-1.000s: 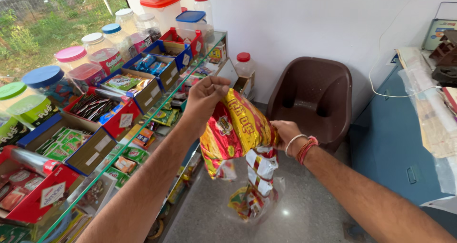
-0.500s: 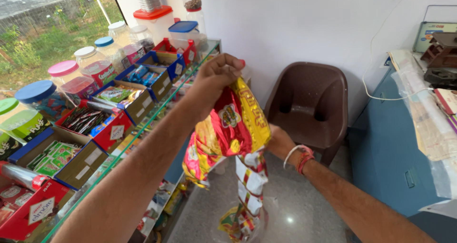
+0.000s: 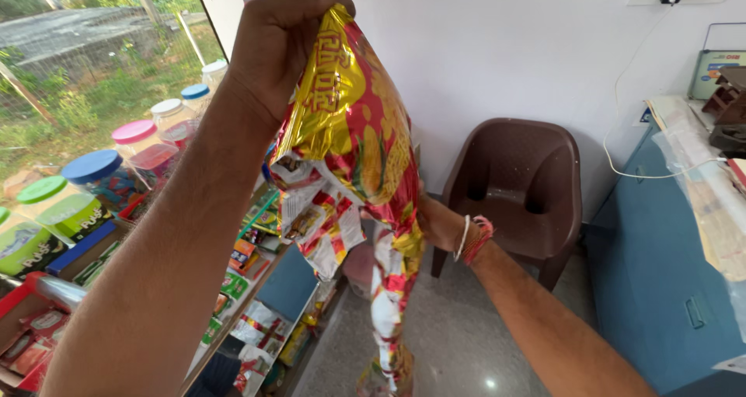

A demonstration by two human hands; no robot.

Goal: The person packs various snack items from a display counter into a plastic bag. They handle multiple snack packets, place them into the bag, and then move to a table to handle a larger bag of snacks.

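Observation:
My left hand (image 3: 273, 43) is raised high and grips the top of a hanging strip of red and yellow snack packets (image 3: 353, 141). The strip dangles down toward the floor, its lower packets (image 3: 388, 319) twisting. My right hand (image 3: 439, 222), with a white and red wrist band, is behind the strip at mid height and holds it there; its fingers are mostly hidden by the packets.
A glass shop counter (image 3: 249, 288) on the left carries jars with coloured lids (image 3: 93, 172) and boxes of small goods. A brown plastic chair (image 3: 521, 187) stands against the white wall. A blue cabinet (image 3: 668, 288) with covered papers is on the right.
My left hand has lifted the strip of packets much higher and closer to the camera. My right hand stays behind the strip, now lower relative to the top.

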